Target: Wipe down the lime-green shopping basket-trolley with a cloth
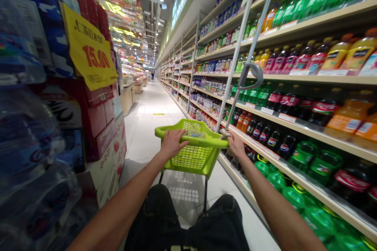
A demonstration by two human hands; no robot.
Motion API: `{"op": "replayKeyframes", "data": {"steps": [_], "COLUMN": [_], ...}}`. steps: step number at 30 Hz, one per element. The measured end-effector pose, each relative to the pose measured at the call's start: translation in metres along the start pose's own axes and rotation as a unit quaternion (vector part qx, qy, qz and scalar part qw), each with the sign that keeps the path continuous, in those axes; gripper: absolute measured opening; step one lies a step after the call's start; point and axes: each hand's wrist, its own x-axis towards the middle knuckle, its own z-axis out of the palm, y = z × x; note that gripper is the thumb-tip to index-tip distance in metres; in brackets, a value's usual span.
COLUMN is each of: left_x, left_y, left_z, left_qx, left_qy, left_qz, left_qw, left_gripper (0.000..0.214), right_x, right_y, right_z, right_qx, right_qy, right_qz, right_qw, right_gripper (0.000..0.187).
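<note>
A lime-green shopping cart (193, 159) with a latticed basket and dark legs stands in front of my knees. My left hand (173, 143) lies over the left part of its handlebar, fingers curled across the rim and thumb pointing inward. At the right end of the bar, my right hand (235, 144) grips the corner; its fingertips are partly hidden. A small whitish bundle (225, 133) sits beside that hand. Just above rises a slim metal pole (235, 108) with a grey looped handle (251, 76); whether my right hand touches it, I cannot tell.
Shelves of drink bottles (297, 100) line the right side closely. Stacked cartons (101, 125) and wrapped water bottles (29, 145) crowd the left, with a yellow price sign (90, 51). A pale tiled aisle (150, 104) runs ahead between them, with a distant person (152, 74).
</note>
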Motion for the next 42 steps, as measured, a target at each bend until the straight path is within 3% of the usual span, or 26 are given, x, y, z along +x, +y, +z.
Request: {"op": "replayKeyframes", "data": {"steps": [2,4,7,11,14,17,19,23,26,28,31,33,35,39,42], "left_x": [-0.001,-0.001,-0.001,-0.001,-0.003,-0.005,-0.006,-0.004,-0.004,-0.005,-0.009,-0.01,-0.009,-0.007,-0.008], "left_y": [0.002,0.005,0.009,0.012,0.011,0.013,0.018,0.032,0.028,0.015,-0.004,-0.008,-0.003,0.009,0.004], "left_z": [0.001,0.003,0.006,0.006,0.004,0.003,0.004,0.008,0.007,0.001,-0.006,-0.008,-0.006,-0.004,-0.009], "left_qx": [0.001,0.002,0.005,0.016,0.012,0.009,0.009,0.016,0.024,0.04,0.065,0.068,0.068,0.057,0.046], "left_qy": [0.008,0.015,0.021,0.018,0.011,0.018,0.026,0.027,0.004,0.001,0.008,0.006,0.009,0.001,-0.01], "left_qz": [-0.001,0.0,0.0,-0.01,-0.004,-0.006,-0.017,-0.033,-0.019,-0.024,-0.046,-0.046,-0.046,-0.038,-0.026], "left_qw": [1.0,1.0,1.0,1.0,1.0,1.0,0.999,0.999,1.0,0.999,0.997,0.997,0.997,0.998,0.999], "left_gripper": [0.044,0.043,0.043,0.042,0.043,0.044,0.043,0.044,0.045,0.047,0.046,0.042,0.039,0.031,0.028], "right_x": [0.005,-0.001,-0.025,-0.048,-0.044,-0.034,-0.033,-0.04,-0.04,-0.035,-0.025,-0.024,-0.029,-0.04,-0.033], "right_y": [0.008,-0.002,-0.045,-0.097,-0.088,-0.053,-0.043,-0.079,-0.102,-0.09,-0.051,-0.039,-0.052,-0.102,-0.097], "right_z": [-0.001,0.006,0.026,0.052,0.047,0.03,0.025,0.048,0.061,0.055,0.036,0.032,0.04,0.067,0.066], "right_qx": [0.005,0.0,0.0,0.005,-0.034,-0.073,-0.077,-0.032,-0.033,-0.049,-0.071,-0.067,-0.048,-0.022,-0.036], "right_qy": [0.013,0.032,0.041,-0.018,-0.025,0.035,0.065,0.018,-0.023,-0.012,0.053,0.084,0.076,-0.016,-0.017], "right_qz": [0.036,0.023,-0.078,-0.24,-0.24,-0.148,-0.113,-0.196,-0.249,-0.222,-0.123,-0.092,-0.124,-0.251,-0.232], "right_qw": [0.999,0.999,0.996,0.971,0.97,0.986,0.988,0.98,0.968,0.974,0.988,0.99,0.988,0.968,0.972], "right_gripper": [0.035,0.035,0.034,0.035,0.036,0.036,0.038,0.039,0.037,0.037,0.037,0.038,0.038,0.038,0.038]}}
